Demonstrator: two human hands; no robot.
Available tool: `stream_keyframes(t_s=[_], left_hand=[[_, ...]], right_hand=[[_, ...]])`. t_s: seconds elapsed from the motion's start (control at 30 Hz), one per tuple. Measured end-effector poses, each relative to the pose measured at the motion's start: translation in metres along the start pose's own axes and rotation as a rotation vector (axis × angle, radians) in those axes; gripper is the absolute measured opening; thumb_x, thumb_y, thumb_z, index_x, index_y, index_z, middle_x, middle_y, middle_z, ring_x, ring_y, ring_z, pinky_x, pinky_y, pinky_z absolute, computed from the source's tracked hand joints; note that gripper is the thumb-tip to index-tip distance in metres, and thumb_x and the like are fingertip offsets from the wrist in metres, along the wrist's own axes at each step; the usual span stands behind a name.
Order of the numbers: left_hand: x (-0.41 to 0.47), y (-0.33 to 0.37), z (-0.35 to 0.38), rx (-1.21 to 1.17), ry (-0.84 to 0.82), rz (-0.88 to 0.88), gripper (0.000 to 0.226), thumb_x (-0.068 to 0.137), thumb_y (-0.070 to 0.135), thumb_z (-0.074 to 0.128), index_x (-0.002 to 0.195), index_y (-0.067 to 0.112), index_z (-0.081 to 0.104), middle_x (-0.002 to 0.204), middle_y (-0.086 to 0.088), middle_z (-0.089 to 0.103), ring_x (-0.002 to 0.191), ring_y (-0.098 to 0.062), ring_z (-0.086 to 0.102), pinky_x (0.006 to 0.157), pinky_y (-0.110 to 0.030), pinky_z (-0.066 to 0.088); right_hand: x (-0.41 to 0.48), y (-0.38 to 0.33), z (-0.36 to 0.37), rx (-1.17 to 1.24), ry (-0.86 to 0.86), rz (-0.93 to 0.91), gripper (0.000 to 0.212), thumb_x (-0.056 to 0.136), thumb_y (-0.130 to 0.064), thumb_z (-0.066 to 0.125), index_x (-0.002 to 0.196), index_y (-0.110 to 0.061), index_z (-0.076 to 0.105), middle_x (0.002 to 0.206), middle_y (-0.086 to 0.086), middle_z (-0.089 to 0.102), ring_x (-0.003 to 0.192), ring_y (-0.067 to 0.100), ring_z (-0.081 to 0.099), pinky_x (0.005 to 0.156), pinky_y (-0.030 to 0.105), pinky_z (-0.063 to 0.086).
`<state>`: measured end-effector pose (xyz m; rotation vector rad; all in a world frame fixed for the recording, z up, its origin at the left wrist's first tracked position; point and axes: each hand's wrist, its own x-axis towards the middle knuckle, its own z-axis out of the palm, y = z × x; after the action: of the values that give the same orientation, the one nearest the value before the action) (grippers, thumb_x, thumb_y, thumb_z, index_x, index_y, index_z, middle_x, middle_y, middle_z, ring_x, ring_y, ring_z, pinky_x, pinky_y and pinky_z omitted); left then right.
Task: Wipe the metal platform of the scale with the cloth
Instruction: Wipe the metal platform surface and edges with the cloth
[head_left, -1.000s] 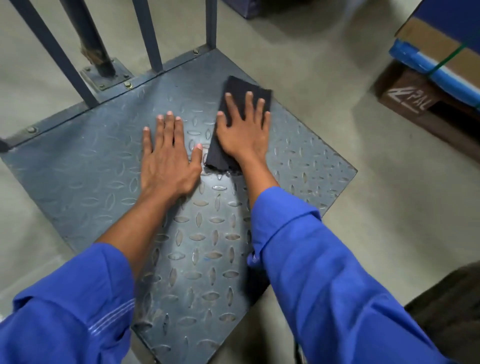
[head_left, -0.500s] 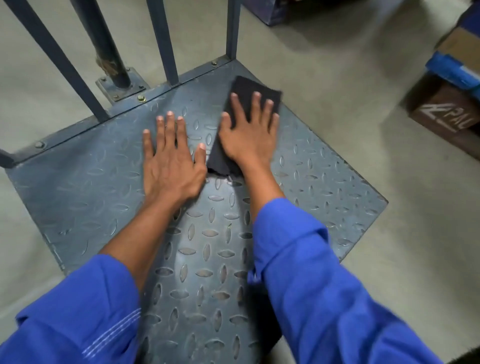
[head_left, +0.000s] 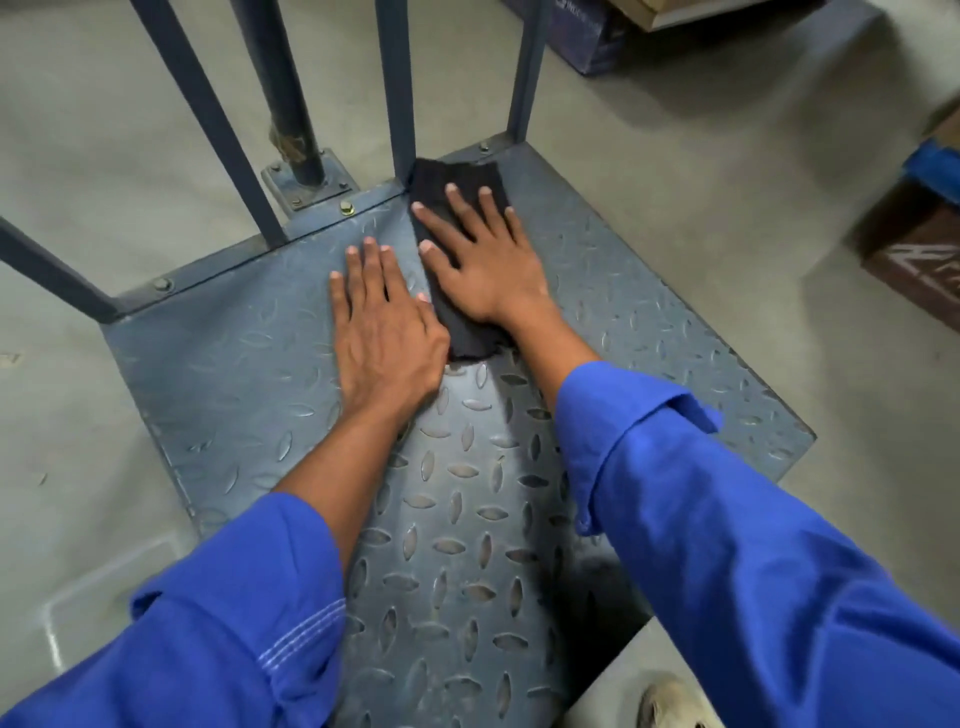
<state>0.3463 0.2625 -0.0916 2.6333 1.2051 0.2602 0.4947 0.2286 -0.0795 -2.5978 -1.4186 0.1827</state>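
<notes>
We take this for a warehouse or factory storeroom: bare concrete floor (head_left: 675, 218), a heavy diamond-plate scale platform (head_left: 234, 364) with painted steel rails (head_left: 208, 119) bolted on, and cardboard cartons (head_left: 914, 260) standing on the floor nearby

A single camera sits on the person's head; it faces forward and steeply down, past both sleeves (head_left: 753, 545), onto the platform (head_left: 234, 364) from close above; its wide angle takes in floor (head_left: 675, 182) and boxes (head_left: 909, 249) at the edges.

- Soft, rather dim indoor light from above.
- Dark shadow under the right sleeve (head_left: 727, 519) near the platform (head_left: 234, 374) front edge; pale sheen at its middle.
- Wide-angle bending toward the frame edges; corners slightly soft.
</notes>
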Motion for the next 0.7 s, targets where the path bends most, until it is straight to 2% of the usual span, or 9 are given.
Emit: stream_keyframes(t_s=[0.07, 0.13, 0.23, 0.3, 0.33, 0.47, 0.57, 0.63, 0.7], left_hand=[[-0.005, -0.005, -0.004, -0.016, 0.006, -0.051, 0.069, 0.111, 0.037, 0.027, 0.171, 0.004, 0.013, 0.180, -0.014, 0.008, 0.168, -0.029, 0.002, 0.136, -0.049, 0.001], [-0.014, -0.015, -0.007, -0.008, -0.016, -0.029, 0.069, 0.112, 0.039, 0.024, 0.171, 0.006, 0.010, 0.181, -0.012, 0.005, 0.168, -0.027, 0.000, 0.136, -0.047, -0.001], [-0.037, -0.032, -0.011, 0.014, -0.050, 0.027, 0.069, 0.112, 0.044, 0.014, 0.173, 0.012, 0.004, 0.181, -0.008, -0.003, 0.168, -0.025, -0.007, 0.136, -0.046, -0.004], [-0.049, -0.039, -0.014, 0.027, -0.075, 0.058, 0.069, 0.112, 0.045, 0.010, 0.172, 0.013, 0.000, 0.181, -0.006, -0.007, 0.167, -0.024, -0.010, 0.136, -0.047, -0.006], [-0.052, -0.041, -0.015, 0.029, -0.085, 0.067, 0.068, 0.113, 0.045, 0.010, 0.172, 0.014, -0.001, 0.181, -0.006, -0.008, 0.167, -0.024, -0.012, 0.136, -0.047, -0.007], [-0.055, -0.046, -0.022, 0.037, -0.114, 0.116, 0.065, 0.115, 0.041, 0.015, 0.173, 0.016, -0.001, 0.181, -0.003, -0.007, 0.167, -0.023, -0.012, 0.135, -0.047, -0.008], [-0.057, -0.058, -0.025, 0.038, -0.131, 0.164, 0.063, 0.115, 0.041, 0.016, 0.173, 0.020, 0.001, 0.181, 0.000, -0.006, 0.167, -0.021, -0.011, 0.135, -0.045, -0.008], [-0.063, -0.066, -0.027, 0.038, -0.145, 0.182, 0.063, 0.116, 0.043, 0.015, 0.173, 0.022, 0.000, 0.181, 0.000, -0.007, 0.167, -0.020, -0.011, 0.135, -0.044, -0.009], [-0.070, -0.072, -0.028, 0.045, -0.147, 0.176, 0.063, 0.116, 0.045, 0.013, 0.173, 0.023, -0.002, 0.181, 0.001, -0.010, 0.167, -0.020, -0.013, 0.135, -0.045, -0.009]], right_hand=[[-0.015, 0.002, -0.003, -0.011, -0.063, -0.171, 0.054, 0.109, -0.061, 0.024, 0.162, -0.056, 0.015, 0.177, -0.012, 0.006, 0.164, 0.022, -0.002, 0.132, 0.044, -0.002], [-0.030, 0.023, -0.008, -0.013, -0.065, -0.218, 0.054, 0.108, -0.064, 0.025, 0.161, -0.058, 0.017, 0.176, -0.014, 0.008, 0.164, 0.020, 0.000, 0.132, 0.043, -0.001], [-0.053, 0.057, -0.012, 0.009, 0.011, 0.056, 0.056, 0.108, -0.065, 0.023, 0.162, -0.055, 0.017, 0.177, -0.010, 0.006, 0.164, 0.023, -0.001, 0.133, 0.049, 0.001], [-0.072, 0.053, -0.009, 0.046, 0.062, 0.256, 0.057, 0.107, -0.064, 0.020, 0.163, -0.053, 0.016, 0.178, -0.007, 0.004, 0.164, 0.025, -0.003, 0.133, 0.048, -0.001], [-0.083, 0.040, -0.006, 0.056, 0.070, 0.283, 0.058, 0.107, -0.063, 0.019, 0.164, -0.053, 0.015, 0.178, -0.007, 0.004, 0.164, 0.025, -0.004, 0.132, 0.049, -0.001], [-0.145, -0.038, 0.022, 0.042, 0.100, 0.061, 0.056, 0.108, -0.060, 0.024, 0.163, -0.052, 0.020, 0.177, -0.007, 0.010, 0.164, 0.025, 0.000, 0.133, 0.049, 0.000], [-0.163, -0.050, 0.027, 0.039, 0.098, -0.042, 0.056, 0.107, -0.062, 0.026, 0.162, -0.053, 0.024, 0.176, -0.011, 0.015, 0.164, 0.021, 0.004, 0.133, 0.045, 0.003], [-0.155, -0.027, 0.019, 0.034, 0.094, 0.012, 0.057, 0.106, -0.064, 0.026, 0.162, -0.054, 0.022, 0.176, -0.012, 0.012, 0.164, 0.021, 0.003, 0.133, 0.047, 0.004], [-0.151, -0.001, 0.010, 0.051, 0.117, 0.200, 0.058, 0.106, -0.065, 0.022, 0.163, -0.052, 0.018, 0.177, -0.009, 0.007, 0.164, 0.023, -0.002, 0.132, 0.050, 0.002]])
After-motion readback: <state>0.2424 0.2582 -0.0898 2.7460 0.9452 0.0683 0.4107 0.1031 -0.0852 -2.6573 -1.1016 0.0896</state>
